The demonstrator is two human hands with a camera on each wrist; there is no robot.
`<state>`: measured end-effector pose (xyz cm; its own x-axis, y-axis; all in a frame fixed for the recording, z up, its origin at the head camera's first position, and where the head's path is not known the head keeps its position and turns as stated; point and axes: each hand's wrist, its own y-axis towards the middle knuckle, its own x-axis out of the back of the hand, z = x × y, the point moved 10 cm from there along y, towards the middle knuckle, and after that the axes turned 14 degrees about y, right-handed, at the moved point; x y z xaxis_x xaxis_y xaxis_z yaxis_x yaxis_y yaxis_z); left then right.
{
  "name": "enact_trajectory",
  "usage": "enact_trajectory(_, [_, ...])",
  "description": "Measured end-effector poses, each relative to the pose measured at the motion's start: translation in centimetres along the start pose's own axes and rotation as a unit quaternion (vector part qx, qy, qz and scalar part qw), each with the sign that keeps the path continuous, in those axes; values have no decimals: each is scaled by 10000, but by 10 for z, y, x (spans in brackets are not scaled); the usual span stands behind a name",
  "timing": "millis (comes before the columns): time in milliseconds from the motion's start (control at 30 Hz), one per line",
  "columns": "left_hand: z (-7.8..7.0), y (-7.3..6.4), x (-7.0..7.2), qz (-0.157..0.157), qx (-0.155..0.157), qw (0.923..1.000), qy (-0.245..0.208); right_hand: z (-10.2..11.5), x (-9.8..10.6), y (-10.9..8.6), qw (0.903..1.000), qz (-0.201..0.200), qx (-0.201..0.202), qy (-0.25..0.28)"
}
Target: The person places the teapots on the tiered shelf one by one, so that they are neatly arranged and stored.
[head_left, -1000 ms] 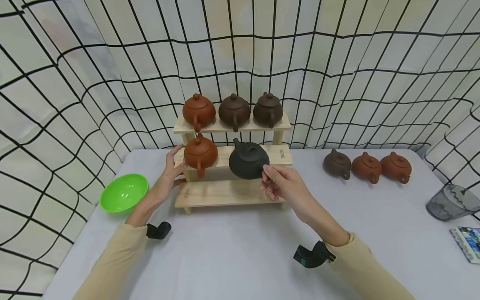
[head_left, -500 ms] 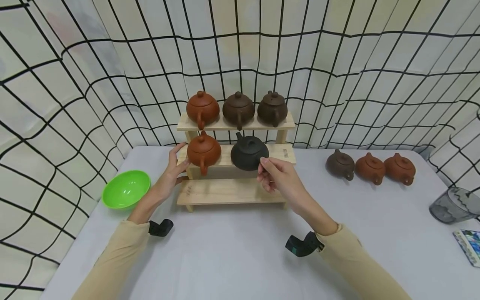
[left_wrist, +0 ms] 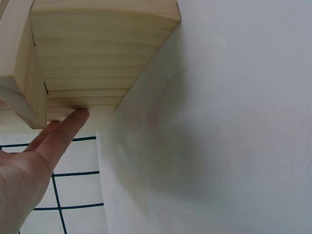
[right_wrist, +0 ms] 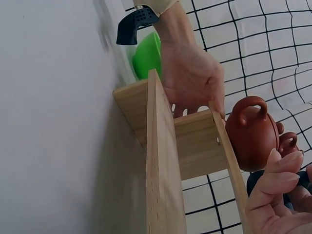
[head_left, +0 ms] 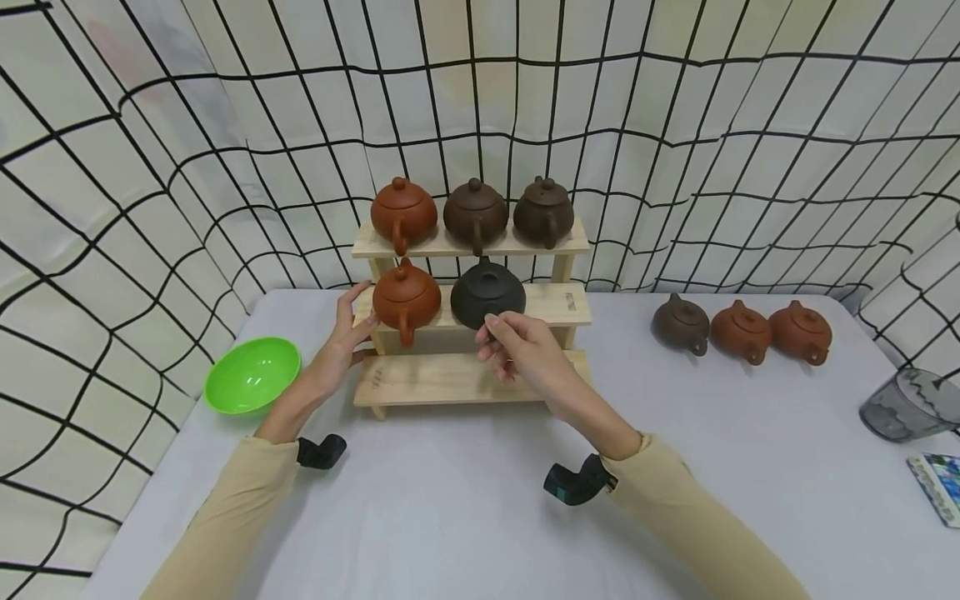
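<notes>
A black teapot [head_left: 487, 292] sits at the middle tier of the wooden stand [head_left: 420, 379], right of an orange-brown teapot [head_left: 407, 296]. My right hand [head_left: 525, 346] pinches the black teapot's handle between thumb and fingers, with the handle mostly hidden. In the right wrist view, dark parts of it show behind my right fingers [right_wrist: 279, 187]. My left hand [head_left: 337, 350] is at the stand's left end, by the middle tier. Its straight fingers [left_wrist: 66, 134] touch the wood in the left wrist view. On the top tier stand one orange-brown teapot [head_left: 403, 212] and two dark brown teapots [head_left: 475, 212].
A green bowl [head_left: 252, 375] is left of the stand. To the right, a dark brown teapot [head_left: 680, 323] and two reddish-brown teapots [head_left: 740, 331] stand in a row on the white table [head_left: 450, 500]. A grey clear cup [head_left: 907, 404] and a small box [head_left: 939, 483] lie farther right. Black netting hangs behind.
The black teapot, in my right hand, has moved left and back over the middle tier, and its spout has turned away from me. My left hand stays at the stand.
</notes>
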<state>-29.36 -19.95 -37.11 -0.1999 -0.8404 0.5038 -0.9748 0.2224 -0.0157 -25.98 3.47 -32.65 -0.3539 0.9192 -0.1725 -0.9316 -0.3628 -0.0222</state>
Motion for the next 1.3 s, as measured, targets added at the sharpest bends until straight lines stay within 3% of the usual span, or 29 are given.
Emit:
enact_trajectory(367, [-4, 1, 4, -30, -15, 10000, 80, -1, 0, 2, 9999, 12, -37, 122])
enact_trajectory(700, [0, -1, 4, 12, 11, 10000, -49, 5, 34, -17, 9998, -142, 52, 147])
enact_trajectory(933, [2, -2, 0, 54, -6, 10000, -74, 20, 89, -39, 9978, -276, 259, -540])
enact_trajectory(1100, [0, -2, 0, 30, -48, 10000, -47, 26, 144, -60, 9914, -641, 328, -1091])
enact_trajectory(1300, [-1, -2, 1, 40, -29, 10000, -3, 20, 214, -86, 9854, -1096, 471, -1218])
